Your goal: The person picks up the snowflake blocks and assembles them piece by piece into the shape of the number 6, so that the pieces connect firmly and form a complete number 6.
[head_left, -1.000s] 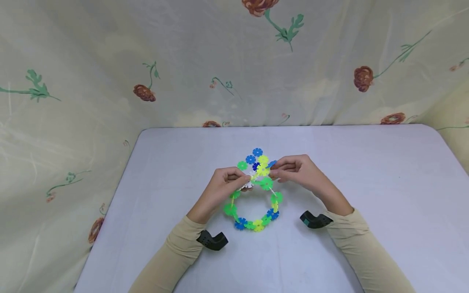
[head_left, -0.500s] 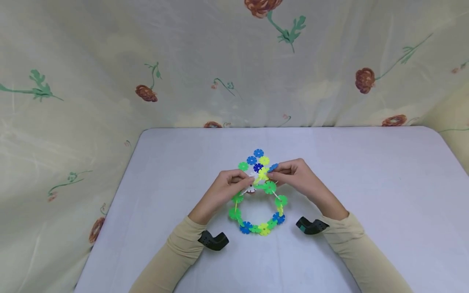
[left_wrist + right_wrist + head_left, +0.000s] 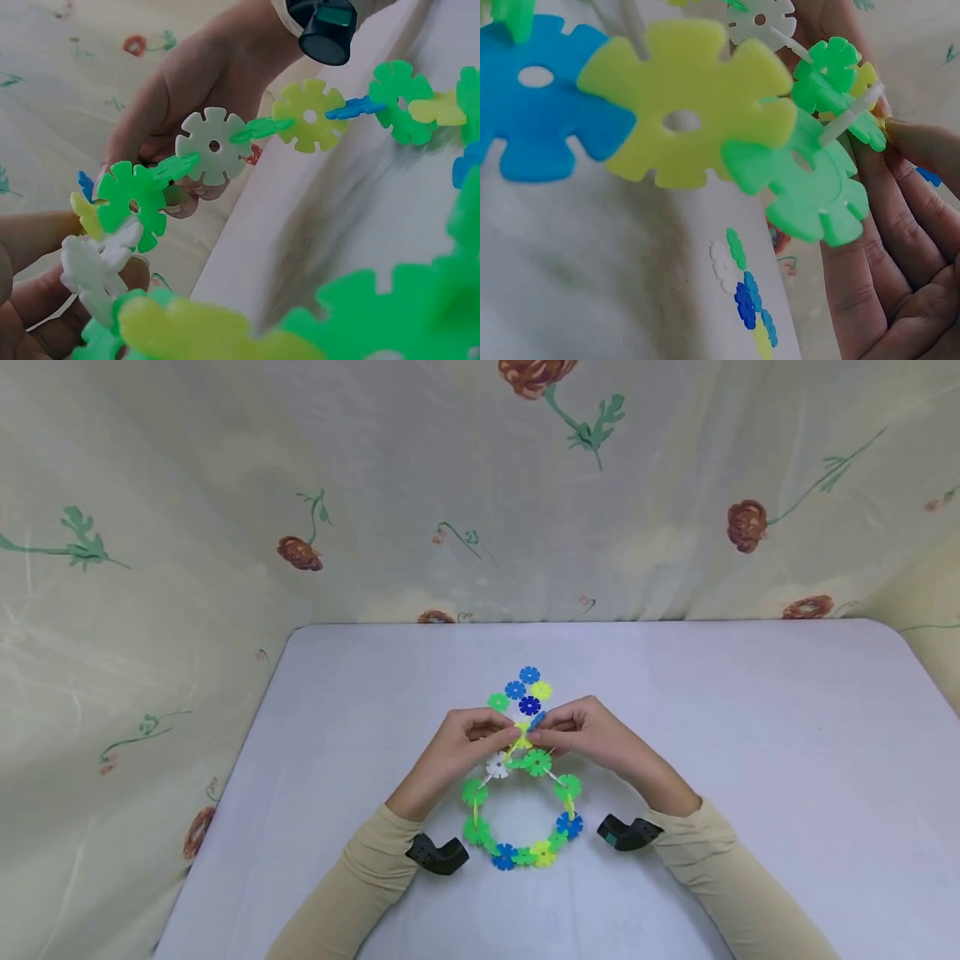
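A ring of notched snowflake discs [image 3: 475, 831], mostly green with yellow, blue and white ones, hangs between my hands and dips toward me. My left hand [image 3: 459, 750] pinches a yellow disc [image 3: 522, 737] at the ring's top. Between thumb and fingers, my right hand [image 3: 600, 742] holds a blue disc [image 3: 537, 720], its edge right at the yellow one. From the left wrist view, that blue disc [image 3: 85, 185] shows beside the yellow disc [image 3: 86, 217], partly behind a green one. Fingers hide much of the joint.
Just beyond the hands, several loose discs lie on the white table [image 3: 360, 693]: blue [image 3: 529, 675], yellow [image 3: 541, 691], green [image 3: 498, 702] and dark blue [image 3: 529, 705]. A white disc [image 3: 720, 266] lies among them. Flowered cloth [image 3: 637, 527] hangs behind the table.
My right hand has moved left and toward me, bringing the blue disc up to the yellow one. The ring has shifted lower in the head view. The left hand keeps its pinch.
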`<state>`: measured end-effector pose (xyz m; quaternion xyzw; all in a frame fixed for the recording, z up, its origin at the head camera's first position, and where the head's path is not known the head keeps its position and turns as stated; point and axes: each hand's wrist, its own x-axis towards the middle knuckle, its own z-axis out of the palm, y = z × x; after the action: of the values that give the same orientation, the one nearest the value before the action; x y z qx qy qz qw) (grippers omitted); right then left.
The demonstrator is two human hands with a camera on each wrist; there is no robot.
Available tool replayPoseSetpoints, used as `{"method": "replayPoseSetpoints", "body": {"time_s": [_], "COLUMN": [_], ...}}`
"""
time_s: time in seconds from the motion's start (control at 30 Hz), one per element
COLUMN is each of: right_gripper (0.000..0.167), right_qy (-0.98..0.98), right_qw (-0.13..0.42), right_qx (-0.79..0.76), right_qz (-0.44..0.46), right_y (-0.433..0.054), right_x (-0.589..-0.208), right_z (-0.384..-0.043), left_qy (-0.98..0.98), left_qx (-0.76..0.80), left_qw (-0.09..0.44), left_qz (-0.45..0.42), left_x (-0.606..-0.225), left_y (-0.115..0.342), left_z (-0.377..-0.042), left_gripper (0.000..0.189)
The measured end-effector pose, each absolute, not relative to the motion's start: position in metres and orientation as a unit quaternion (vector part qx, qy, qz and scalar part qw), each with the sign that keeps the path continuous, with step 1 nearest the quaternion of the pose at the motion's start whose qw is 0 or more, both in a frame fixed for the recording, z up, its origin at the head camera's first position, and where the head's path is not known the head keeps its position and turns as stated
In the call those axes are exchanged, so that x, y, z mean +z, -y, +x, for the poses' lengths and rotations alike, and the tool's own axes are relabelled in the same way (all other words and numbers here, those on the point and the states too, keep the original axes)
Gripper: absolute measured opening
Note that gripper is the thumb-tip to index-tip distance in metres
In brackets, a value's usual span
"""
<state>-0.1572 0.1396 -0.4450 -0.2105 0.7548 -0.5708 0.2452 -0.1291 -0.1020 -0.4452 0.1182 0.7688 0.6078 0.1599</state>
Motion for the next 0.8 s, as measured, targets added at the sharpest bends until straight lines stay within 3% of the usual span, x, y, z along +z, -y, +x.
{"method": "replayPoseSetpoints", "body": {"time_s": [0.2, 0.5, 0.8], "right_gripper": [0.024, 0.028, 0.033], "right_qy": [-0.751, -0.866, -0.916], "right_qw": [0.264, 0.179, 0.164], "right_qx": [-0.558, -0.433, -0.338], "right_qz": [-0.236, -0.177, -0.141], "right_y": [-0.151, -0.155, -0.131], "right_x": [-0.444, -0.458, -0.467], "right_z": [-0.169, -0.216, -0.235], "left_qy": [-0.771, -0.776, -0.775], "left_qx": [0.605, 0.602, 0.602], "left_qw": [0.158, 0.162, 0.167], "left_qz": [0.125, 0.099, 0.097], "left_x": [-0.447, -0.445, -0.445], "left_y": [0.102, 0.103, 0.103], "left_z": [-0.131, -0.131, -0.131], "left_gripper": [0.023, 0.019, 0.020]}}
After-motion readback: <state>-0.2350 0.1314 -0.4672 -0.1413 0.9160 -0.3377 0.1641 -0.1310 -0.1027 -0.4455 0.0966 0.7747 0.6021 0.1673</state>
